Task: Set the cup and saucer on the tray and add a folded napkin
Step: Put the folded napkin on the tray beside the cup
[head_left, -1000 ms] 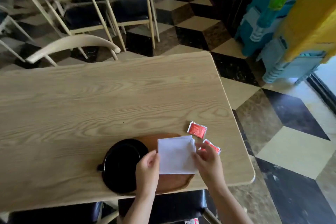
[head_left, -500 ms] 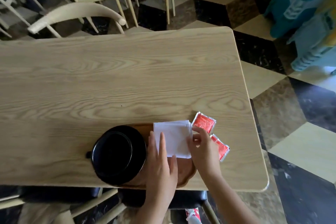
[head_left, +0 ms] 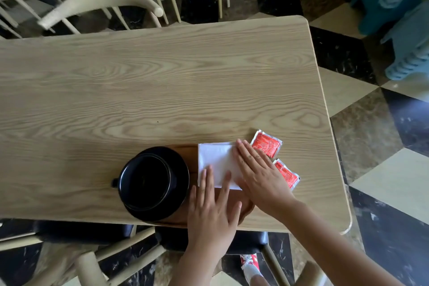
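Pale wood grain runs in long wavy bands across your worktop (head_left: 162,81), a rectangular slab with rounded corners. Toward its near edge, on the left, sits a glossy black cup (head_left: 146,184), round and deep with a small handle nub on its left side, standing on a matching black saucer (head_left: 180,169). Both rest on the left part of a smooth brown wooden tray (head_left: 246,209) with a curved raised rim. To the right of the cup, the white napkin (head_left: 214,161) lies flat on the tray, a soft matte rectangle with layered edges showing along its far side. Your left hand (head_left: 211,211) is spread open, palm down, fingertips pressing the napkin's near edge. Your right hand (head_left: 257,169) is likewise open and flat, fingers together, covering the napkin's right side. Just beyond it lie two crinkled red foil sachets (head_left: 267,145) with silvery crimped borders, one partly under your hand.
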`<state>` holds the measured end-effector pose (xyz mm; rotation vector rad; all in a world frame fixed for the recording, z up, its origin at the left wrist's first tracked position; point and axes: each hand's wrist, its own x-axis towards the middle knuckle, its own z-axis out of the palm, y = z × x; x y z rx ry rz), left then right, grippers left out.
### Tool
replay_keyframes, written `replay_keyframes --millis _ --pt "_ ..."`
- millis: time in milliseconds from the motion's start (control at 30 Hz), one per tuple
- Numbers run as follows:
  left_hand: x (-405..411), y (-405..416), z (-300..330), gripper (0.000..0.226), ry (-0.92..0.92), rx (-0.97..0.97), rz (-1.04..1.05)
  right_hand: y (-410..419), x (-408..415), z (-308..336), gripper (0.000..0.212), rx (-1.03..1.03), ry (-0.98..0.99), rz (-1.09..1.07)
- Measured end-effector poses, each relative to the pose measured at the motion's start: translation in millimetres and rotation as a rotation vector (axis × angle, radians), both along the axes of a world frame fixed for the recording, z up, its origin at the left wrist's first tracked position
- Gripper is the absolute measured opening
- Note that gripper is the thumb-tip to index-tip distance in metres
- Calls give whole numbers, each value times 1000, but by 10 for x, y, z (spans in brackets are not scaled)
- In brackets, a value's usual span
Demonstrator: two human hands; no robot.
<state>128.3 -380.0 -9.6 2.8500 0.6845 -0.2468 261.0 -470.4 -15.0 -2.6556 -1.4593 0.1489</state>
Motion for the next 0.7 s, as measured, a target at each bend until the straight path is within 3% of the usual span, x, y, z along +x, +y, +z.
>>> replay_keyframes --millis 133,233,400,700 --pt "-52 23 -11 60 2 47 6 55 -12 13 62 24 -28 18" --pt "-53 32 13 62 17 65 37 100 -37 18 76 31 -31 20" --pt "-23 0 17 62 -5 46 19 121 -70 11 63 49 -4 11" --pt "-20 33 34 61 -2 40 -19 3 124 -72 72 131 109 106"
